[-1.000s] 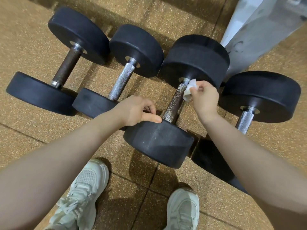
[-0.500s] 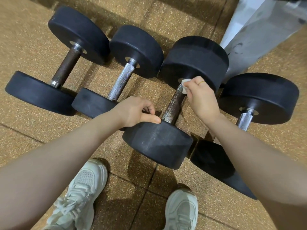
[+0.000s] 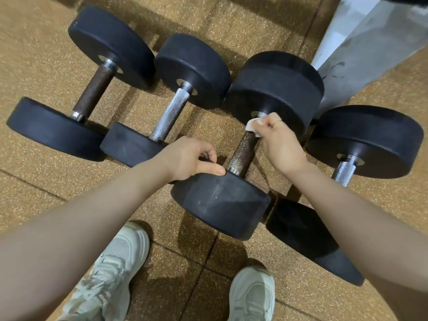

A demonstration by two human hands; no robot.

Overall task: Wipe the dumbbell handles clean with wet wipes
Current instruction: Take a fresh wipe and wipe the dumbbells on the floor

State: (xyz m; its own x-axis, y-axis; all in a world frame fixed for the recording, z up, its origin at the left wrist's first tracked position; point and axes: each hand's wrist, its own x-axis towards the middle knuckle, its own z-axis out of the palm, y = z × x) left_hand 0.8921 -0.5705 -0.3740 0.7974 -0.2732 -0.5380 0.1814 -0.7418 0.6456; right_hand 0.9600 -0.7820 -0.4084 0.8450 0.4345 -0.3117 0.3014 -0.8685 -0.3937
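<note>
- Dumbbell number three (image 3: 245, 144) from the left lies in the middle of the frame. Its near black weight (image 3: 220, 205) sits low in the middle and its far black weight (image 3: 275, 89) sits higher up.
- Its handle (image 3: 243, 151) is dark and speckled, and it runs between the two weights.
- A white wet wipe (image 3: 252, 125) is bunched at the top end of that handle, close to the far weight.
- The right hand (image 3: 280, 140) pinches the wet wipe in its curled fingers and presses it on the handle. A gold ring (image 3: 276, 123) shows on one finger.
- The left hand (image 3: 190, 158) rests on the top edge of the near weight. Its thumb lies flat on the black rubber and its fingers are curled over the edge.
- A dumbbell with a brown handle (image 3: 96, 89) lies at the upper left of the frame.
- Next to it is a dumbbell with a shiny silver handle (image 3: 171, 112).
- One more dumbbell (image 3: 363, 140) lies at the right, and the right arm covers part of it.
- All four lie side by side on a speckled brown floor (image 3: 34, 54).
- Two pale sneakers show at the bottom, the left sneaker (image 3: 108, 274) and the right sneaker (image 3: 252, 295).
- A gray metal frame (image 3: 361, 42) stands at the upper right.
</note>
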